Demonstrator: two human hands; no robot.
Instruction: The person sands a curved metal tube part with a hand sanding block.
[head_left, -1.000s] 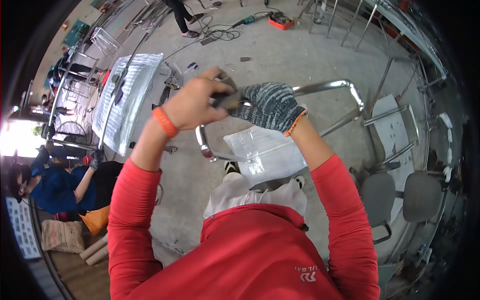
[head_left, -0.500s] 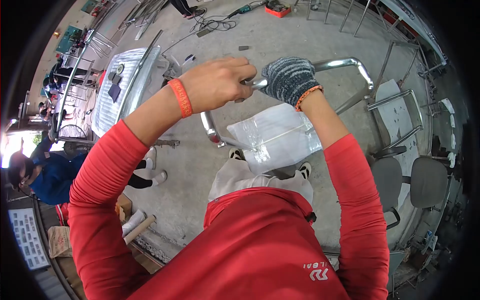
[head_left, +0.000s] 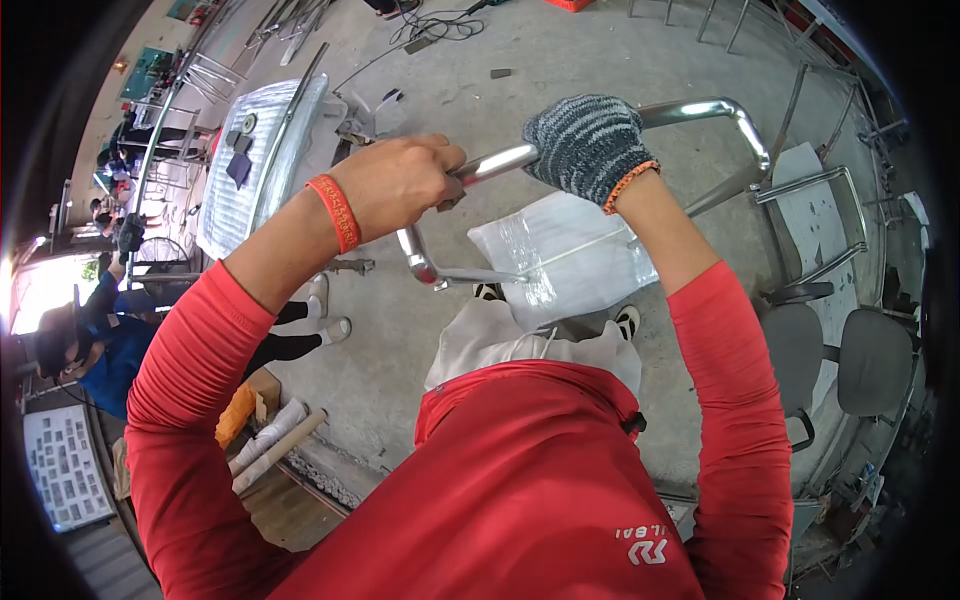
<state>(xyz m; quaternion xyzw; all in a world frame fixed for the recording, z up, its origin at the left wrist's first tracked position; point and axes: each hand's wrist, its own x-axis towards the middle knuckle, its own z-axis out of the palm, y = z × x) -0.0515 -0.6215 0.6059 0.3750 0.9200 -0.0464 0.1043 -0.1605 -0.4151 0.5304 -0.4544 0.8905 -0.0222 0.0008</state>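
Observation:
A shiny bent metal tube frame (head_left: 500,163) is held up in front of me. My right hand (head_left: 590,150), in a grey striped knit glove, is closed around its upper bar. At the bar's left part my bare left hand (head_left: 405,185) has its fingers curled, with a small dark piece (head_left: 452,203) showing under them; what this piece is I cannot make out. The frame's lower left bend hangs below my left hand. Behind the frame, a white pad (head_left: 570,258) wrapped in clear film lies by my feet.
A film-wrapped ribbed panel (head_left: 262,150) with small parts on it stands at the left. A co-worker (head_left: 90,345) is at the far left, near cardboard rolls (head_left: 280,450). Grey chairs (head_left: 875,362) and metal frames (head_left: 850,190) are on the right; cables (head_left: 440,28) lie ahead.
My left hand has moved left along the bar, farther from my gloved hand, baring more of the tube. The view has shifted slightly, and the gloved hand still grips the bar.

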